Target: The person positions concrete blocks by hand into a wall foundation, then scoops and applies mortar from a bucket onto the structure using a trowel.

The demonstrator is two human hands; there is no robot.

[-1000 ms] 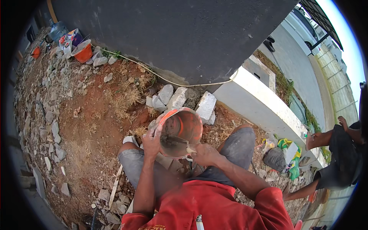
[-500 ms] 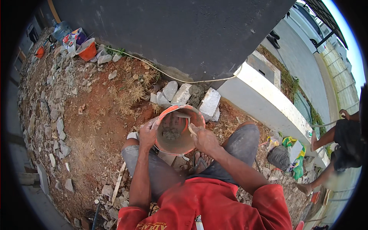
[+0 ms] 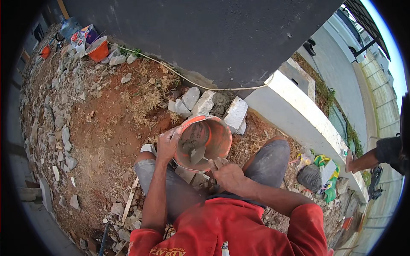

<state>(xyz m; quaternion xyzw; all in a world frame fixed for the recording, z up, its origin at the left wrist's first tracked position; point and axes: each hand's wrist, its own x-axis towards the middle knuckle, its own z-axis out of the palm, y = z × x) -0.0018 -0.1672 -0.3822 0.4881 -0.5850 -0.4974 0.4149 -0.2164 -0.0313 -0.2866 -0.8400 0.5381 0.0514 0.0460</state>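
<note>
Since half a second ago, the trowel (image 3: 197, 155) has swung from the upper right of the bucket's inside down to its lower middle, and the right hand (image 3: 230, 176) has dropped lower beside the rim. At far left, a clear blue water jug (image 3: 69, 28) stands near a second orange bucket (image 3: 98, 50), with broken stones (image 3: 65, 135) scattered over the ground below them. Rightward comes reddish soil (image 3: 92, 141) with tufts of dry grass (image 3: 147, 102). The left hand (image 3: 168, 143) is curled on the left edge of the orange bucket (image 3: 221, 138), gripping its rim. That bucket sits between the person's knees, its mouth tipped toward the wearer; wet grey mortar (image 3: 194, 133) lies inside, with the trowel blade just below it. The right hand is closed around the trowel's handle, its fingers bent together, near the lower right of the rim. Behind the bucket, pale blocks (image 3: 235, 114) lie at the foot of a dark grey wall (image 3: 213, 42), along which a thin hose (image 3: 200, 87) runs. Farther right, a low white wall (image 3: 294, 104) slants down past a dark plastic bag (image 3: 310, 178) and a green-and-yellow sack (image 3: 330, 194). At the right edge, another person's leg (image 3: 365, 161) shows, the foot touching that low wall.
</note>
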